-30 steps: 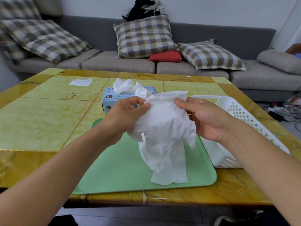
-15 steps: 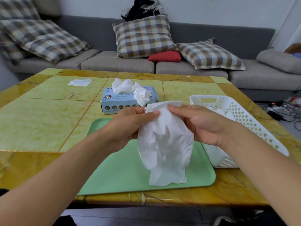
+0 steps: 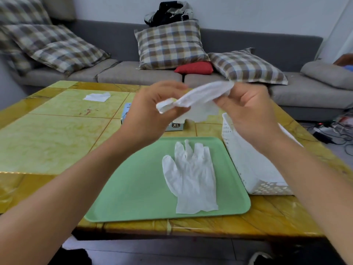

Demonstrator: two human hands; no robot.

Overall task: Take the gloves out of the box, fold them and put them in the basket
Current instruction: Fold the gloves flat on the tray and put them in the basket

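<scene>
While both hands are raised above the table, the left hand [image 3: 152,109] pinches one end of a thin white disposable glove [image 3: 200,96] and the right hand [image 3: 248,109] grips its other end, so the glove is stretched between them, its long axis running roughly left to right and rising a little toward the right; the hands stand apart with only the glove joining them. Directly below, a second white disposable glove [image 3: 191,176] lies flat on the pale green plastic tray [image 3: 133,188], fingers pointing away from the person, cuff toward the near edge; it looks unfolded as yet. The white perforated plastic basket [image 3: 246,169] stands just beside the tray's right edge, below and nearer to the right hand, so I judge that hand better placed for the drop. The light blue cardboard glove box [image 3: 176,125] sits beyond the tray, mostly hidden behind the left hand; what the basket holds I cannot tell. All rest on the yellow-green tiled table [image 3: 47,140].
</scene>
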